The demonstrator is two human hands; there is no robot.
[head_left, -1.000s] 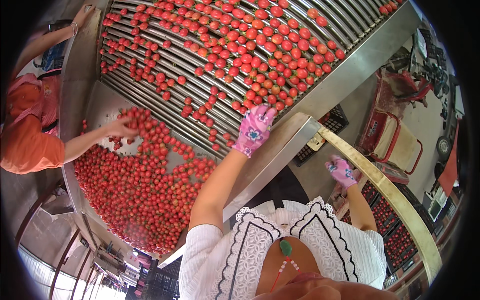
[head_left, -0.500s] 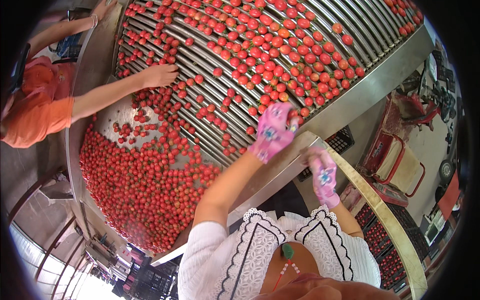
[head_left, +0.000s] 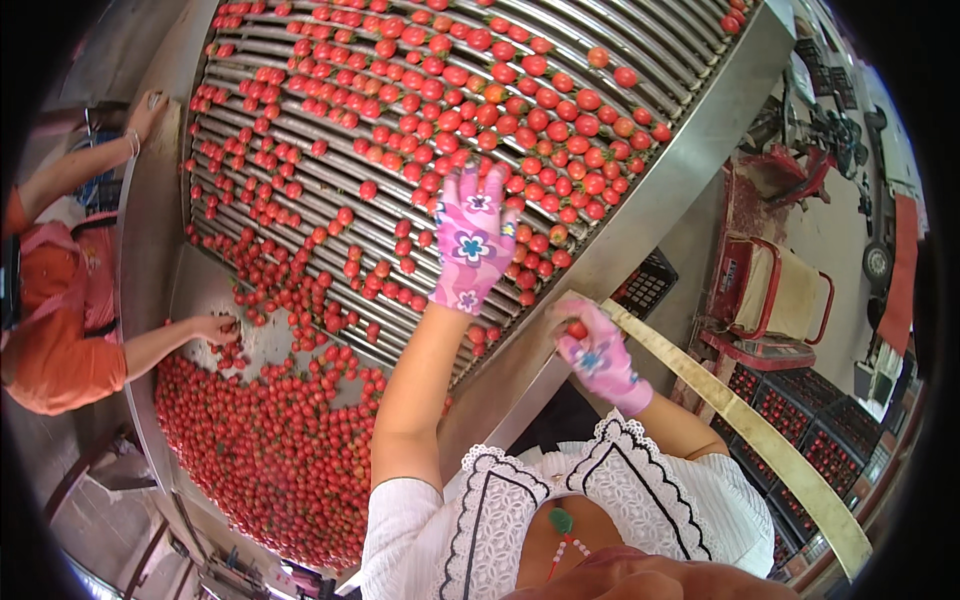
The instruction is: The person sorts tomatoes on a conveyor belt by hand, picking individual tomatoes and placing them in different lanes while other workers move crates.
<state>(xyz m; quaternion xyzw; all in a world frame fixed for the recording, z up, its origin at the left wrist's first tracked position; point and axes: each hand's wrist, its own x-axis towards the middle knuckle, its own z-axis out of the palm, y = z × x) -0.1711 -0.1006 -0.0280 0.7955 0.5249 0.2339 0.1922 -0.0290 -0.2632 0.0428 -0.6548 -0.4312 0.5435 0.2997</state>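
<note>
A: How were the person's hands set?
B: The left hand [head_left: 468, 240], in a pink flowered glove, lay over the roller conveyor [head_left: 650, 60] just toward 12 o'clock of the middle, its fingers stretched out and slightly parted among the tomatoes [head_left: 586, 128]. I couldn't tell whether its palm had hold of any.
A: And what about the other?
B: The right hand [head_left: 600, 364], gloved alike, was at 4 o'clock, half curled, with a single red tomato [head_left: 577, 329] held in its fingers. It was just beside the metal side rail [head_left: 690, 150].
A: Where was the rest of the fruit?
B: Spread across the conveyor from 10 to 1 o'clock, and in a dense heap [head_left: 270, 460] at 8 o'clock, in a metal tray [head_left: 200, 278].
A: Was anyone else there?
B: A co-worker in an orange top [head_left: 60, 360], at 9 o'clock. One bare hand [head_left: 213, 329] was near the heap, fingers bent, its hold unclear to me; the other bare hand [head_left: 148, 117] rested on the metal rim [head_left: 148, 190] at 10.
A: What lay farther out?
B: A pale curved bar [head_left: 743, 418] ran toward 4 o'clock. A black crate [head_left: 645, 282] sat at 3, filled crates [head_left: 815, 445] at 4.
</note>
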